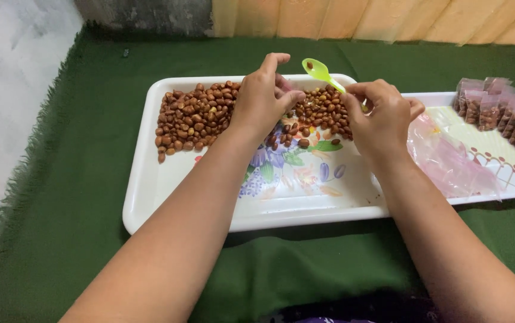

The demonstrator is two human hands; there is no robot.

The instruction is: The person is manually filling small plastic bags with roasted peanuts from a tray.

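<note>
The small lime-green plastic spoon (320, 73), one roasted peanut in its bowl, we hold pinched in our right hand (380, 116) above the white floral tray (150, 197), left hand's (263, 98) grip narrow, apparently pinching a small clear pouch, so we judge filling underway

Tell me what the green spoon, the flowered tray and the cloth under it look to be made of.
Green spoon: likely plastic, going by its translucent lime bowl with a soft gloss; the right hand holds it.
Flowered tray: probably melamine or plastic, with a smooth white surface, printed flowers and a rounded moulded rim.
Green cloth: woven fabric, matte, with a frayed fringe at the edge.
</note>
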